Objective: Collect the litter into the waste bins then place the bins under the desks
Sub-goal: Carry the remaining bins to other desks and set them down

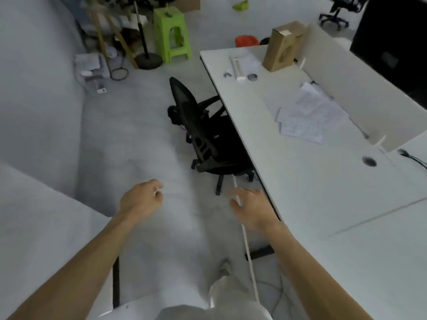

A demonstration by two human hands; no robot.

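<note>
My left hand hangs over the grey floor with its fingers loosely curled and nothing in it. Over by the front edge of the white desk, my right hand has its fingers spread and is empty too. A red bin shows past the far end of the desk. Loose papers and small bits of litter lie on the floor at the far left. Sheets of paper rest on the desk top.
A black office chair is pushed under the desk ahead of me. A green plastic stool and a black round stand base stand at the far end. A cardboard box sits on the desk. A white cord runs along the floor.
</note>
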